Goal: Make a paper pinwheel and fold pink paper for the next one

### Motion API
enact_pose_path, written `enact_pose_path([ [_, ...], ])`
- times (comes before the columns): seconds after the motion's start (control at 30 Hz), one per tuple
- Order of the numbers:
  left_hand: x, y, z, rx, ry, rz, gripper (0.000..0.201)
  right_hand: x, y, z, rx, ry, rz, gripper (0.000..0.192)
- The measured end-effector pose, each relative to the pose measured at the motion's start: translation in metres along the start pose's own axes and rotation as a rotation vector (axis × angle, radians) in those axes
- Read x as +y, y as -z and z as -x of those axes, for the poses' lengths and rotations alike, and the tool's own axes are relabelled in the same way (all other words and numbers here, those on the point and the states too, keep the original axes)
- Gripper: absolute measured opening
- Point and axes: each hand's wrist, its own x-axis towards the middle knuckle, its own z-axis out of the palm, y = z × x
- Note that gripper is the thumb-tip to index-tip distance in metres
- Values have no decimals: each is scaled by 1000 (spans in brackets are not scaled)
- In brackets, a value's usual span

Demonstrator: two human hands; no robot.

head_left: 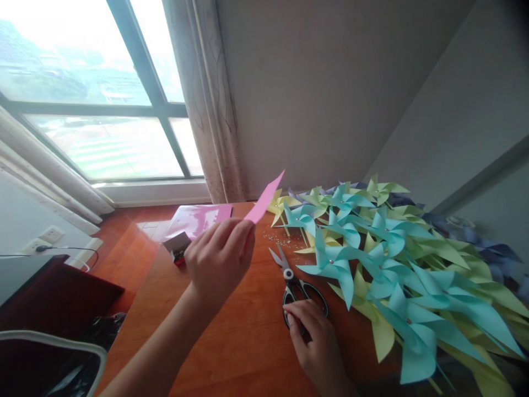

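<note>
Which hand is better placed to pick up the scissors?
Right. The right hand already rests on the handles of the scissors, which lie on the table. The left hand is raised above the table and pinches a pink paper, so it is occupied.

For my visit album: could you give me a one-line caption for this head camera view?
Left hand lifts a pink paper strip as right hand touches scissors beside paper pinwheels.

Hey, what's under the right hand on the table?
The scissors' black handles lie under the right hand, blades pointing away, open. The fingers hide part of the near loop; whether they pass through it cannot be told.
</note>
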Motion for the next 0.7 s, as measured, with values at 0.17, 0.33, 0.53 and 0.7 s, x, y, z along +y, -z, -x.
enact_pose_path([
  [0.17,30,61,53,-158,-130,198,20,3,6,9,88,14,115,25],
  [0.33,25,87,111,-322,-80,226,20,10,13,20,100,-11,345,29],
  [0.53,19,94,125,-302,97,183,12,1,9,16,-28,-39,434,31],
  [0.7,14,94,113,-260,224,180,9,-28,1,14,-165,11,381,42],
])
